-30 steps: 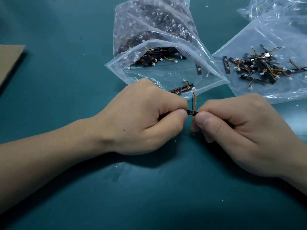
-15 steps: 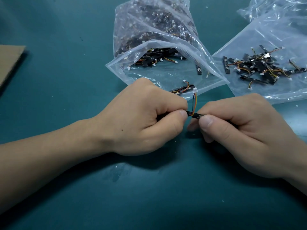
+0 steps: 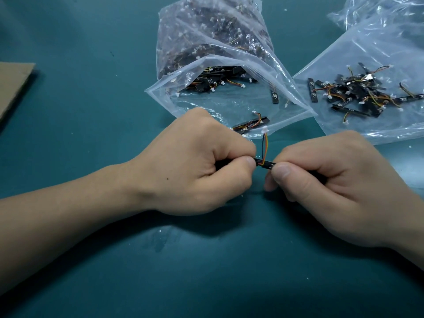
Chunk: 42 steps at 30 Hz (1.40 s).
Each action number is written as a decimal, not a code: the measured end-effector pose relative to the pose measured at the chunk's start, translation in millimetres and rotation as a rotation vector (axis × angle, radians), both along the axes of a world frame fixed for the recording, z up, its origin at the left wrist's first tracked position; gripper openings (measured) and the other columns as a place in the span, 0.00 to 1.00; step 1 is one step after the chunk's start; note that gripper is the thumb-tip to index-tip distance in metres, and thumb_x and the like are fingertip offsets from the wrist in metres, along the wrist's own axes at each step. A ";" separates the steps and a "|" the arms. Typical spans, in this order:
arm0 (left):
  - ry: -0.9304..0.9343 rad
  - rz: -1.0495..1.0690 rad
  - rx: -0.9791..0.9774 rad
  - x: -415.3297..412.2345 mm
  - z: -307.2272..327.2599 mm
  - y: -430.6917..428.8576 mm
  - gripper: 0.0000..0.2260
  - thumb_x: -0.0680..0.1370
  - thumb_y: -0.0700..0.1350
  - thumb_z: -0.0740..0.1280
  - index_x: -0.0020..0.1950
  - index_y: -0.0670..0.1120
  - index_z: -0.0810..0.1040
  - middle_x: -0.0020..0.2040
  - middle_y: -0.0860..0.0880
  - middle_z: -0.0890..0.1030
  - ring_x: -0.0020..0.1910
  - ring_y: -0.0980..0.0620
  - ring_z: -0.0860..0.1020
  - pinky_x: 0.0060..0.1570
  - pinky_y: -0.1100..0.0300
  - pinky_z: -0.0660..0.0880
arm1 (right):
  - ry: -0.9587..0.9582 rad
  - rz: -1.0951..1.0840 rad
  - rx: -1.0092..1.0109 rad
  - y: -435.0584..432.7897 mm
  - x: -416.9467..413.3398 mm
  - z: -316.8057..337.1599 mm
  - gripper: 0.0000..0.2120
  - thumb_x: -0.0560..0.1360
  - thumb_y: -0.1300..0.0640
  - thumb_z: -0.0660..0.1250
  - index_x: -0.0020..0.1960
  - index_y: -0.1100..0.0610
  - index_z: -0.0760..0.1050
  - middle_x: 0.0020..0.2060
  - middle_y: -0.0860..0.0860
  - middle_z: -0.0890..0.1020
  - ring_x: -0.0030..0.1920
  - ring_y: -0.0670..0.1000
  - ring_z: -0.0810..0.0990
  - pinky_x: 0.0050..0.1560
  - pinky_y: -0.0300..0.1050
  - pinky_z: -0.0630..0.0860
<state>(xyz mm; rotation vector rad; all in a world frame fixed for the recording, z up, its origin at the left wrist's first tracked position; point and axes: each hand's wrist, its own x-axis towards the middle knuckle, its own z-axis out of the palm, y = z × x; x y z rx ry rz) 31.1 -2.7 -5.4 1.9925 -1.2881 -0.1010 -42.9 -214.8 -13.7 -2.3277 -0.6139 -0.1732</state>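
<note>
**A:** The teal desk (image 3: 91, 271) is filling the view. Toward its far edge a clear bag (image 3: 229, 106) is lying open, crammed with small black parts (image 3: 206, 84).

**B:** A second bag (image 3: 367, 51) is spreading flat by the far right corner, carrying a loose pile of the same pieces. A cardboard sheet (image 3: 11, 88) is poking in at the left edge.

**A:** Mid-desk now: the left hand (image 3: 195, 166) and right hand (image 3: 332, 184) are facing each other, knuckles up.

**B:** Both sets of fingers (image 3: 282, 173) are clamping on one black strip (image 3: 263, 162), thumb against forefinger, one hand at each end.

**A:** It's sitting between the hands, just in front of the open bag's mouth. Thin wires (image 3: 265, 145) are rising from its bare middle.

**B:** And a white connector (image 3: 265, 129) is topping them, tiny, right at the bag's lip.
</note>
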 end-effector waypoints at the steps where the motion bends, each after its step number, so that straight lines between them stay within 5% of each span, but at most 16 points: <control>1: 0.014 -0.012 -0.012 0.4 0.2 0.7 0.16 0.76 0.39 0.60 0.29 0.44 0.61 0.26 0.48 0.58 0.27 0.51 0.58 0.28 0.64 0.57 | 0.014 0.007 0.020 -0.6 -0.3 0.3 0.16 0.82 0.51 0.60 0.40 0.51 0.81 0.28 0.44 0.76 0.31 0.45 0.76 0.33 0.37 0.69; 8: 0.027 -0.091 0.000 1.0 0.1 2.1 0.15 0.75 0.41 0.59 0.29 0.45 0.61 0.26 0.48 0.60 0.26 0.49 0.59 0.28 0.58 0.58 | 0.070 0.138 -0.072 -5.4 1.7 -2.2 0.20 0.80 0.53 0.60 0.33 0.60 0.76 0.27 0.50 0.72 0.31 0.52 0.72 0.34 0.53 0.70; 11: 0.018 -0.005 -0.053 0.6 -0.5 4.4 0.13 0.77 0.44 0.59 0.33 0.44 0.71 0.27 0.53 0.66 0.27 0.54 0.65 0.30 0.62 0.61 | 0.054 0.136 -0.055 -6.9 1.0 -2.8 0.19 0.79 0.54 0.60 0.32 0.60 0.73 0.26 0.50 0.70 0.29 0.52 0.71 0.32 0.52 0.68; 13: -0.002 0.132 -0.159 -1.0 -0.9 4.8 0.12 0.79 0.43 0.59 0.43 0.42 0.81 0.29 0.56 0.72 0.29 0.57 0.70 0.33 0.64 0.65 | 0.048 0.024 0.115 -7.0 -1.4 -4.5 0.18 0.81 0.53 0.59 0.35 0.58 0.76 0.26 0.52 0.71 0.27 0.51 0.71 0.30 0.46 0.68; 17: -0.046 0.365 -0.280 -0.4 -2.4 0.7 0.08 0.79 0.37 0.62 0.50 0.41 0.82 0.33 0.59 0.71 0.32 0.57 0.70 0.37 0.64 0.65 | 0.094 -0.276 0.578 -4.8 3.3 -5.9 0.15 0.87 0.52 0.57 0.52 0.51 0.83 0.29 0.53 0.78 0.23 0.48 0.67 0.26 0.35 0.63; 20: -0.144 0.397 -0.160 2.4 -4.2 -2.2 0.08 0.77 0.41 0.64 0.53 0.45 0.82 0.44 0.58 0.78 0.44 0.54 0.75 0.50 0.57 0.71 | 0.079 -0.232 0.295 -4.8 3.9 -5.7 0.15 0.85 0.50 0.59 0.46 0.50 0.82 0.29 0.51 0.78 0.26 0.45 0.73 0.29 0.34 0.66; 22: -0.185 0.437 -0.005 3.2 -7.7 -3.4 0.09 0.77 0.46 0.64 0.54 0.52 0.82 0.52 0.57 0.80 0.54 0.52 0.75 0.59 0.54 0.65 | 0.052 -0.176 0.075 -2.4 -0.2 -4.8 0.18 0.83 0.47 0.58 0.40 0.50 0.79 0.28 0.48 0.77 0.30 0.47 0.76 0.32 0.41 0.70; 26: -0.259 0.466 0.249 2.8 -13.0 -5.6 0.13 0.76 0.53 0.61 0.59 0.58 0.79 0.62 0.62 0.78 0.65 0.54 0.70 0.59 0.57 0.54 | 0.027 -0.138 -0.172 0.3 -1.7 -4.3 0.21 0.81 0.45 0.57 0.37 0.55 0.77 0.27 0.47 0.74 0.30 0.48 0.74 0.33 0.54 0.72; 34: -0.246 0.464 0.202 3.3 -12.7 -6.1 0.04 0.78 0.50 0.66 0.50 0.58 0.79 0.55 0.61 0.81 0.61 0.53 0.74 0.58 0.55 0.57 | 0.013 -0.149 -0.121 2.4 -2.4 -2.1 0.19 0.81 0.45 0.58 0.38 0.54 0.78 0.28 0.47 0.76 0.31 0.48 0.75 0.33 0.53 0.72; 38: -0.261 0.458 0.135 2.8 -11.8 -7.0 0.02 0.80 0.50 0.66 0.50 0.56 0.79 0.56 0.60 0.80 0.61 0.54 0.74 0.57 0.56 0.56 | 0.006 -0.242 0.019 5.1 -2.5 -2.8 0.09 0.78 0.45 0.65 0.45 0.48 0.78 0.28 0.46 0.77 0.29 0.47 0.75 0.32 0.35 0.67; 42: -0.284 0.425 0.020 3.1 -11.5 -7.0 0.03 0.81 0.48 0.65 0.51 0.54 0.78 0.51 0.60 0.78 0.53 0.55 0.74 0.56 0.56 0.58 | 0.043 -0.306 0.162 5.7 -2.5 -6.5 0.10 0.77 0.42 0.69 0.51 0.46 0.71 0.30 0.48 0.79 0.26 0.50 0.73 0.30 0.31 0.66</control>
